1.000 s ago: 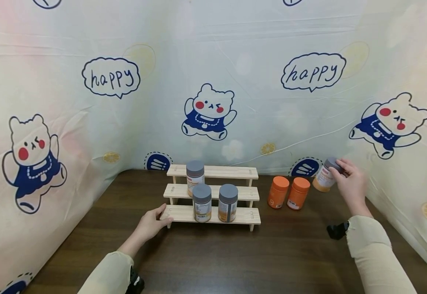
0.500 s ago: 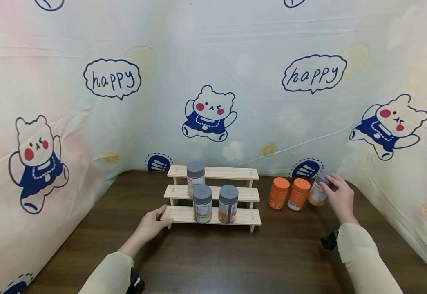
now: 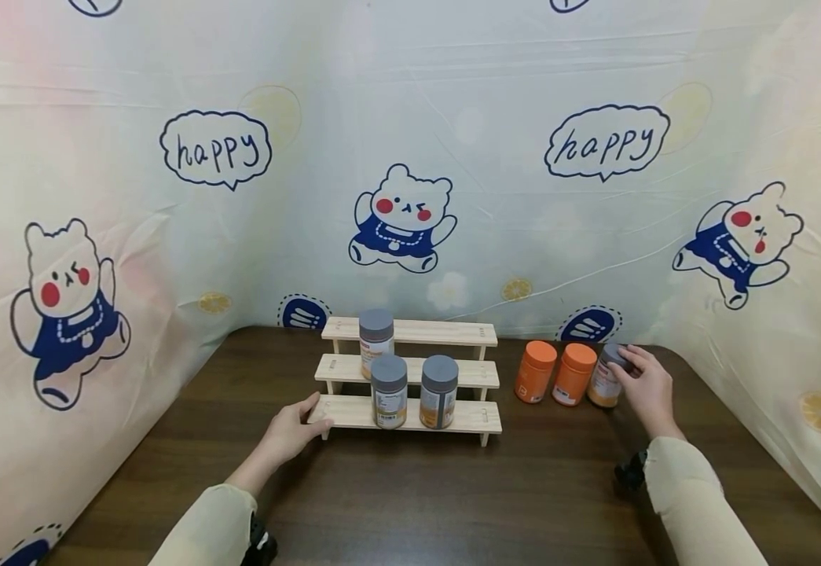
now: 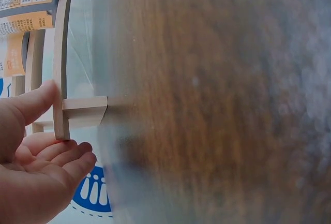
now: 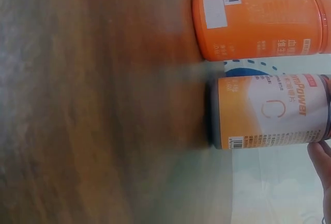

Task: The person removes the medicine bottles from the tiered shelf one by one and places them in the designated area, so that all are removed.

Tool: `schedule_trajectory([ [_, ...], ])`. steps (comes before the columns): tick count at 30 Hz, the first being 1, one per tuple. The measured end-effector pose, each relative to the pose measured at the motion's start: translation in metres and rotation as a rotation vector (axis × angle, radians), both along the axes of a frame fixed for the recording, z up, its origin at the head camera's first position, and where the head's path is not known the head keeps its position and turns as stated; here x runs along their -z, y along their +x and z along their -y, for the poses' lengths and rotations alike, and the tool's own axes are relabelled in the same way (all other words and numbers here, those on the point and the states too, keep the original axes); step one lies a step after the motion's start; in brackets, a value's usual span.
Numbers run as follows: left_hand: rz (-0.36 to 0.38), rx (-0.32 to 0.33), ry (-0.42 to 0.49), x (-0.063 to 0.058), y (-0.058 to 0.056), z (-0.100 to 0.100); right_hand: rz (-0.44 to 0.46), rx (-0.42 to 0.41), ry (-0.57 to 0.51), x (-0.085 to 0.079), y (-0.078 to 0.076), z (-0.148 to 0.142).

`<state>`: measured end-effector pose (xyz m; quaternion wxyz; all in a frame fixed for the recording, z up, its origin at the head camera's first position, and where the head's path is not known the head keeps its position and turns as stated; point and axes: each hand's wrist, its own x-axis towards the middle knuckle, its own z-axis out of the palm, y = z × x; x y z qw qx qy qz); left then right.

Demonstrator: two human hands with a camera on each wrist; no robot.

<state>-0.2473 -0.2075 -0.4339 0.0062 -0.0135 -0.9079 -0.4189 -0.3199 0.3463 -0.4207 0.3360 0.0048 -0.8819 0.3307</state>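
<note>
In the head view, my right hand (image 3: 652, 393) holds a grey-lidded supplement bottle (image 3: 604, 386) by its lid. Its orange-and-white label (image 5: 269, 113) faces the right wrist camera, and its base is down at the tabletop. Just left of it stand two orange bottles (image 3: 573, 376). My left hand (image 3: 288, 435) grips the left end of a three-tier wooden display rack (image 3: 345, 409), thumb on the lowest board and fingers at its end. Two grey-lidded bottles (image 3: 389, 397) stand on the lowest tier; a third such bottle (image 3: 376, 346) stands on the middle tier.
A dark wooden table (image 3: 410, 503) lies under everything. Behind it and along both sides hangs a pale printed cloth (image 3: 495, 220) with bear drawings. The orange bottles stand between the rack and my right hand.
My right hand has brought the grey-lidded bottle down and left, from tilted near the back right to standing beside the orange bottles. The left hand and rack have stayed in place.
</note>
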Motion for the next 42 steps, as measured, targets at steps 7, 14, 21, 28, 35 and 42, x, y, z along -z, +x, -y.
schedule_trajectory([
  [7, -0.005, 0.010, -0.011, -0.001, 0.000, 0.000, 0.008, -0.024, -0.005, 0.003, 0.003, 0.000],
  [14, -0.004, 0.010, -0.010, -0.001, 0.000, 0.000, -0.027, -0.037, 0.016, 0.005, 0.003, -0.001],
  [21, -0.005, 0.001, -0.004, 0.002, -0.002, 0.001, -0.014, -0.040, 0.016, 0.004, 0.004, -0.001],
  [28, -0.008, 0.006, 0.000, 0.003, -0.003, 0.000, 0.003, -0.038, 0.029, 0.002, 0.007, -0.001],
  [35, -0.007, 0.001, 0.009, 0.003, -0.002, -0.001, 0.009, -0.030, -0.001, -0.006, 0.012, -0.001],
  [42, -0.011, 0.000, 0.003, 0.004, -0.002, 0.000, -0.012, -0.034, -0.059, -0.025, 0.015, 0.000],
])
